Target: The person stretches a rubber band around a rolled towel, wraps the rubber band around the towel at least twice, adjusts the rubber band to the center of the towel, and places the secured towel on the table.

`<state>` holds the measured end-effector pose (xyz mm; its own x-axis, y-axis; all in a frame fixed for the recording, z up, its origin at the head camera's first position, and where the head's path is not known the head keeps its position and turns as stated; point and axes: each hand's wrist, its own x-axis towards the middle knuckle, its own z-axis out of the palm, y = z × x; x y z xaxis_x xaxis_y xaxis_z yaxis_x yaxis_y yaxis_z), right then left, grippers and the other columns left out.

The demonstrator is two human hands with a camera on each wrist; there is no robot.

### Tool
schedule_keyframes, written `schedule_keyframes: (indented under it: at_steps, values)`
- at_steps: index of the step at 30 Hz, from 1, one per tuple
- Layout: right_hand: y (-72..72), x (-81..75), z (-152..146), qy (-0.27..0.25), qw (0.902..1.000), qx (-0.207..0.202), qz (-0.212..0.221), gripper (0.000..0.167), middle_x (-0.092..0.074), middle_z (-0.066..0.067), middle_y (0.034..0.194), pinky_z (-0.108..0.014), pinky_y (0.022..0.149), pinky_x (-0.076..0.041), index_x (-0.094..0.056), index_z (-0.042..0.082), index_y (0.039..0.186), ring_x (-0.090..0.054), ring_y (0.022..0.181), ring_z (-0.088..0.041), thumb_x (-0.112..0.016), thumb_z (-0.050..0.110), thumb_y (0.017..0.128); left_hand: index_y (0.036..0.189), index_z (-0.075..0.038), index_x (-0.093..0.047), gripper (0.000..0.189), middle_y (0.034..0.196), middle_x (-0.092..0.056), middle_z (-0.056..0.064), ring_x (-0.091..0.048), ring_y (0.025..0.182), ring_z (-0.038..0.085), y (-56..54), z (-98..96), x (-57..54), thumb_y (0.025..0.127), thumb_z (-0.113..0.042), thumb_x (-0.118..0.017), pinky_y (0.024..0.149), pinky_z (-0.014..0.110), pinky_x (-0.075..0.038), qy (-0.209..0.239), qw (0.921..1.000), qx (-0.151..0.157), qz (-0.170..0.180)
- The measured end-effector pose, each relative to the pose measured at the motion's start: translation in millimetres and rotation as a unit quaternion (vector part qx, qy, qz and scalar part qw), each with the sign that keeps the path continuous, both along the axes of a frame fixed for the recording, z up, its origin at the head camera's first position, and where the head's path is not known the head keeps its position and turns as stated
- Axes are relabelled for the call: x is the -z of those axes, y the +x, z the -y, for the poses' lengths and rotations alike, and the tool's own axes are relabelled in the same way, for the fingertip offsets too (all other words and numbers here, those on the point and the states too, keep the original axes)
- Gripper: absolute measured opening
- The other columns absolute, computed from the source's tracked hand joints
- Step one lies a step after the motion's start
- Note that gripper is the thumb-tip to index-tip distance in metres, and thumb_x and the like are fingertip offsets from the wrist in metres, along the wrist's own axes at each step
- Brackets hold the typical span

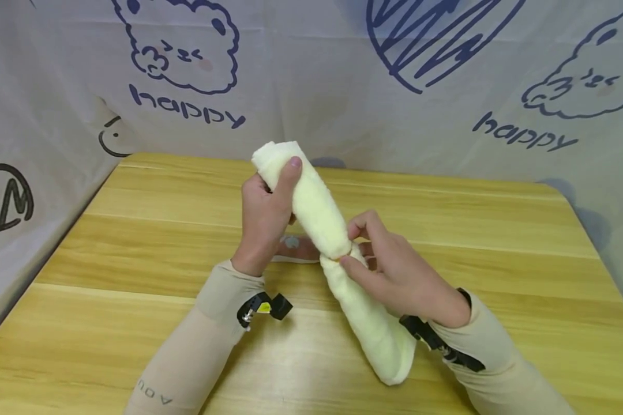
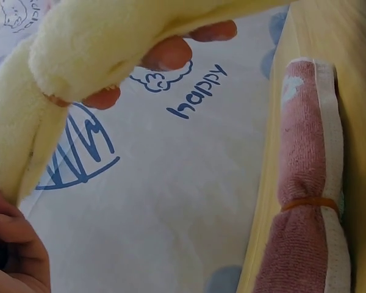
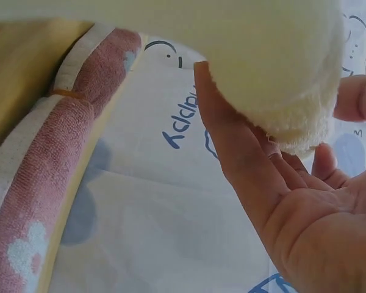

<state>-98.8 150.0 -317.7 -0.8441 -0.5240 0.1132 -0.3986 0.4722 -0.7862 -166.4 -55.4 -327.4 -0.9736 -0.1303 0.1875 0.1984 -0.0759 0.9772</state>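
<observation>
A pale yellow rolled towel (image 1: 314, 202) slants across the middle of the head view, bent where an orange rubber band (image 1: 337, 259) draws it in. My left hand (image 1: 267, 210) grips its upper part, thumb lying along the top. At the narrowed place my right hand (image 1: 394, 271) pinches the rubber band between thumb and fingers. The towel's lower part (image 1: 374, 340) hangs down toward the near side of the table. In the left wrist view, fingertips (image 2: 165, 55) show beneath the yellow roll. The right wrist view shows a frayed towel end (image 3: 299, 131) beside an opened palm.
A pink rolled towel (image 2: 302, 159) with a white edge and its own rubber band lies on the wooden table (image 1: 150, 323), partly hidden behind the yellow one in the head view. A white cloth with blue drawings (image 1: 311, 86) hangs behind the table.
</observation>
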Motion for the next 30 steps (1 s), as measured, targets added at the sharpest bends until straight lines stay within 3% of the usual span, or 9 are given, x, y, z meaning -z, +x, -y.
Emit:
schedule_keyframes:
  at_steps: [6, 11, 15, 18, 21, 24, 27, 30]
  values:
    - [-1.2, -0.7, -4.5, -0.051, 0.9985, -0.002, 0.021, 0.027, -0.061, -0.017, 0.122, -0.028, 0.070, -0.061, -0.038, 0.005, 0.119, -0.072, 0.090, -0.016, -0.058, 0.001, 0.102, 0.101, -0.009, -0.064, 0.036, 0.077, -0.063, -0.004, -0.053, 0.059, 0.009, -1.1, -1.1, 0.4, 0.099, -0.044, -0.057, 0.047, 0.023, -0.042, 0.002, 0.9990, 0.038, -0.021]
    - [-5.5, -2.1, -9.1, -0.136, 0.9876, -0.024, 0.076, 0.026, -0.052, -0.017, 0.119, -0.027, 0.079, -0.061, -0.034, 0.001, 0.120, -0.067, 0.099, -0.015, -0.051, -0.005, 0.101, 0.109, -0.007, -0.060, 0.035, 0.083, -0.063, -0.004, -0.056, 0.063, 0.011, -0.5, 0.0, -0.1, 0.098, -0.039, -0.051, 0.049, 0.023, -0.044, 0.035, 0.9928, 0.103, -0.050]
    - [-9.5, -5.3, -14.5, -0.208, 0.9638, -0.028, 0.164, 0.023, -0.053, -0.012, 0.114, -0.027, 0.080, -0.059, -0.034, 0.006, 0.118, -0.064, 0.099, -0.015, -0.046, -0.002, 0.100, 0.122, 0.001, -0.052, 0.037, 0.092, -0.061, -0.001, -0.056, 0.064, 0.011, 1.7, 1.6, -2.2, 0.094, -0.024, -0.047, 0.053, 0.021, -0.047, 0.105, 0.9736, 0.189, -0.071]
    - [-11.6, -5.8, -18.2, -0.256, 0.9391, -0.038, 0.226, 0.022, -0.061, -0.007, 0.111, -0.028, 0.077, -0.060, -0.036, 0.012, 0.116, -0.068, 0.094, -0.016, -0.043, 0.000, 0.098, 0.136, 0.006, -0.043, 0.053, 0.102, -0.060, 0.000, -0.058, 0.065, 0.013, 2.9, 2.7, -2.6, 0.085, -0.010, -0.044, 0.054, 0.022, -0.049, 0.144, 0.9555, 0.243, -0.085]
    - [-13.9, -4.5, -20.1, -0.298, 0.9117, -0.074, 0.273, 0.027, -0.066, -0.005, 0.113, -0.032, 0.081, -0.063, -0.037, 0.013, 0.117, -0.070, 0.094, -0.020, -0.039, -0.003, 0.096, 0.145, 0.004, -0.037, 0.066, 0.113, -0.066, -0.002, -0.063, 0.072, 0.015, 3.2, 3.2, -2.4, 0.080, -0.001, -0.043, 0.053, 0.023, -0.050, 0.144, 0.9479, 0.267, -0.096]
    - [-14.9, -3.8, -20.2, -0.318, 0.8900, -0.109, 0.308, 0.030, -0.069, -0.004, 0.114, -0.039, 0.083, -0.064, -0.038, 0.014, 0.119, -0.072, 0.091, -0.024, -0.036, -0.003, 0.095, 0.145, -0.001, -0.040, 0.063, 0.115, -0.073, -0.004, -0.065, 0.075, 0.015, 3.6, 3.7, -2.2, 0.082, 0.002, -0.045, 0.052, 0.024, -0.051, 0.135, 0.9431, 0.283, -0.110]
    - [-14.6, -3.3, -19.0, -0.323, 0.8798, -0.128, 0.324, 0.028, -0.070, -0.003, 0.113, -0.042, 0.083, -0.064, -0.040, 0.015, 0.120, -0.072, 0.088, -0.025, -0.035, 0.001, 0.097, 0.140, -0.007, -0.045, 0.054, 0.111, -0.075, -0.003, -0.066, 0.069, 0.012, 3.2, 5.3, -0.8, 0.087, 0.004, -0.051, 0.051, 0.022, -0.051, 0.147, 0.9356, 0.297, -0.122]
    - [-13.3, -2.7, -17.5, -0.322, 0.8783, -0.135, 0.327, 0.022, -0.067, -0.003, 0.114, -0.042, 0.083, -0.063, -0.042, 0.017, 0.123, -0.072, 0.088, -0.024, -0.037, 0.010, 0.103, 0.138, -0.011, -0.046, 0.051, 0.109, -0.073, -0.002, -0.065, 0.062, 0.011, 3.6, 6.7, -0.4, 0.093, -0.011, -0.071, 0.050, 0.021, -0.051, 0.163, 0.9313, 0.303, -0.118]
